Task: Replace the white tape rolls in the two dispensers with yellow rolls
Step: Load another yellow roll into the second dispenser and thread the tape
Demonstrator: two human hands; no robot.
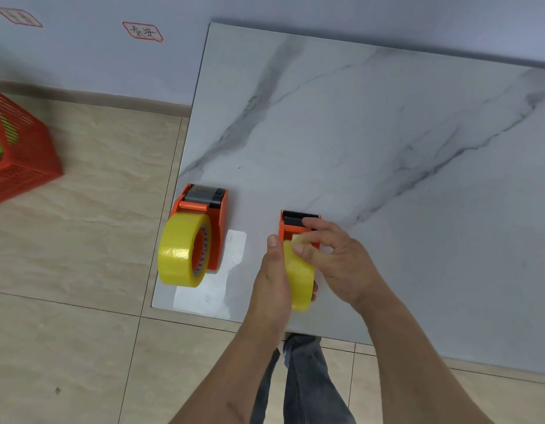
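Right hand [341, 258] fingers [307, 249] pinching the loose tape end atop the yellow roll [300, 280]; left hand [272, 280] curled round that roll's left side, steadying it on edge. Straight ahead of the fingers, touching the roll: second orange dispenser [288, 229], cutter end pointing away. Off to the left on the counter [387, 148], well apart: first dispenser [214, 218], already carrying a yellow roll [182, 249]. Likely next: tape drawn forward along the dispenser's length to the blade, right hand nearer.

Worktop: white marble-look slab [372, 142] with grey veins, filling the frame from 12 to 4 o'clock.
Floor: beige stone-look tiles [81, 240] with thin dark joints, from 6 to 9 o'clock.
Wall: pale blue-grey [90, 56], brown skirting strip [112, 101] at its foot.
Labels: two red-edged stickers [142, 32] at 11 o'clock.
Basket: red slatted crate [20, 154] at 9 o'clock.
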